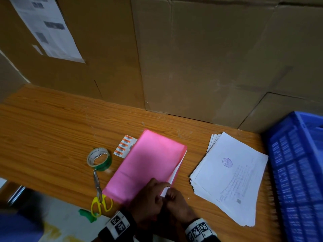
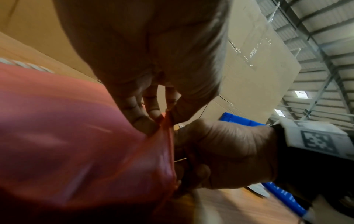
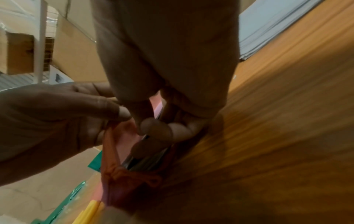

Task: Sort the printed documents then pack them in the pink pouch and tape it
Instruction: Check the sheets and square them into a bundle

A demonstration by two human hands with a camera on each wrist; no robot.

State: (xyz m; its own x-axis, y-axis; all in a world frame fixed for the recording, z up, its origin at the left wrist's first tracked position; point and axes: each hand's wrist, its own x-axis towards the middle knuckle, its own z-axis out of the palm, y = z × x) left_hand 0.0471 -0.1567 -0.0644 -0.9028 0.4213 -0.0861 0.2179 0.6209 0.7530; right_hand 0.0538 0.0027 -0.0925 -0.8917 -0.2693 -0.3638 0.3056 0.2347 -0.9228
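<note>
The pink pouch (image 1: 148, 165) lies slantwise on the wooden table (image 1: 52, 123), its open side to the right. White printed documents (image 1: 176, 170) stick out of that opening. My left hand (image 1: 162, 186) pinches the pouch's upper lip (image 2: 166, 121) and lifts it. My right hand (image 1: 170, 193) is beside it at the pouch's near corner, fingers curled round the edge of the sheets (image 3: 145, 160) inside the pouch mouth (image 3: 122, 131). A second stack of printed documents (image 1: 230, 177), with a round stamp on its top sheet, lies to the right of the pouch.
A green tape roll (image 1: 98, 159) and yellow-handled scissors (image 1: 99, 194) lie left of the pouch, with a strip of orange labels (image 1: 125, 145) behind them. A blue crate (image 1: 297, 172) stands at the right edge. Cardboard boxes (image 1: 192, 58) wall off the back.
</note>
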